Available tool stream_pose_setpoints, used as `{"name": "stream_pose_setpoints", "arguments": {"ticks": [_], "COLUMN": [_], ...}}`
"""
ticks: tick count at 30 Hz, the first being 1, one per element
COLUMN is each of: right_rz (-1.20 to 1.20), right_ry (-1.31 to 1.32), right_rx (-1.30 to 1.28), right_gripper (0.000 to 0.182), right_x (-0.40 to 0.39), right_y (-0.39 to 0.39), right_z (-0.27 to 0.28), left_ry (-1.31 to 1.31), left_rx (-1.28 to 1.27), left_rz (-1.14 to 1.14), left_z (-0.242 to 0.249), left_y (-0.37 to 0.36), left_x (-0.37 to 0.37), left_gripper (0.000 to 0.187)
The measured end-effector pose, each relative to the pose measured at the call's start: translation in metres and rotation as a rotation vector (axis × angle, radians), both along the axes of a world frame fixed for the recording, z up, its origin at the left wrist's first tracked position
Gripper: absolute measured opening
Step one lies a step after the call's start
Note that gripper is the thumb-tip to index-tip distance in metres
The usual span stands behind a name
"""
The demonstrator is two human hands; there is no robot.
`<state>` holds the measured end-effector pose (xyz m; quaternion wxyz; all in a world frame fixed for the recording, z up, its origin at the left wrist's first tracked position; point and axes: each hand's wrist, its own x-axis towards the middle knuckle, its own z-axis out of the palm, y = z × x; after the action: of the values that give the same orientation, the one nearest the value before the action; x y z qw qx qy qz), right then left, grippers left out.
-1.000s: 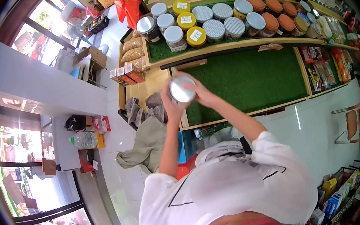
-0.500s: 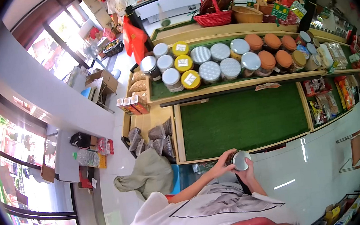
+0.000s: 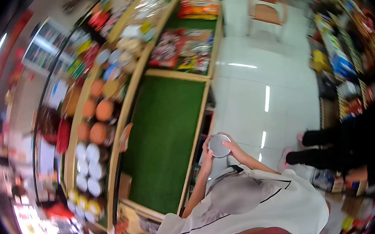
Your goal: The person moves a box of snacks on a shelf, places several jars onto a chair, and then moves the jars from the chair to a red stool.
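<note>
A jar with a round silver-grey lid (image 3: 219, 145) is held up in front of my chest, its lid facing me. My left hand (image 3: 207, 155) wraps round its left side. On the other side my right hand (image 3: 234, 149) grips it, the thumb against the lid's edge. The jar's body is mostly hidden under the lid and fingers. To the left lies the display shelf's green mat (image 3: 166, 132) in its wooden frame.
Jars with orange lids (image 3: 98, 133) and white lids (image 3: 92, 153) line the upper shelf. Packaged snacks (image 3: 185, 49) fill the far compartments. A brown chair (image 3: 267, 8) stands on the tiled floor. At right, a person in black trousers (image 3: 320, 156) stands close by stocked shelves.
My view has swung to the right, bringing the aisle and a person in black into sight. Both hands still hold the jar, now with its lid turned more squarely towards me.
</note>
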<state>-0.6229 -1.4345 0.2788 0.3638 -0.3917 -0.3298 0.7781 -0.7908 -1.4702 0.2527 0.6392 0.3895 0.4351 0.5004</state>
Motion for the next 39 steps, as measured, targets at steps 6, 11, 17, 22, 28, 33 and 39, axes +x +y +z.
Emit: {"name": "stream_pose_setpoints", "arguments": {"ticks": [6, 11, 17, 22, 28, 33, 39], "right_rz": [-0.166, -0.368, -0.302, -0.3, -0.421, -0.639, -0.834], "right_ry": [-0.216, -0.225, -0.282, -0.29, -0.238, -0.164, -0.03], "right_rx": [-0.03, -0.08, 0.059, -0.005, -0.116, -0.202, -0.278], "right_gripper": [0.078, 0.083, 0.08, 0.077, 0.08, 0.078, 0.074], "right_x": [0.096, 0.132, 0.164, 0.176, 0.229, 0.303, 0.387], "right_y": [0.038, 0.075, 0.19, 0.311, 0.399, 0.448, 0.534], "right_z": [0.031, 0.016, 0.023, 0.048, 0.061, 0.019, -0.004], "left_ry": [-0.128, -0.143, -0.253, -0.255, -0.199, -0.027, 0.093], "left_rx": [-0.276, -0.34, -0.25, -0.278, -0.332, -0.333, -0.407], "left_rz": [-0.238, -0.356, -0.312, -0.314, -0.486, -0.702, -0.877], "left_z": [-0.01, -0.012, -0.006, -0.013, -0.016, -0.013, -0.017], "left_y": [0.089, 0.157, 0.261, 0.383, 0.49, 0.57, 0.679], "left_x": [0.085, 0.134, 0.166, 0.177, 0.239, 0.318, 0.426], "left_gripper": [0.09, 0.092, 0.089, 0.082, 0.078, 0.078, 0.077]}}
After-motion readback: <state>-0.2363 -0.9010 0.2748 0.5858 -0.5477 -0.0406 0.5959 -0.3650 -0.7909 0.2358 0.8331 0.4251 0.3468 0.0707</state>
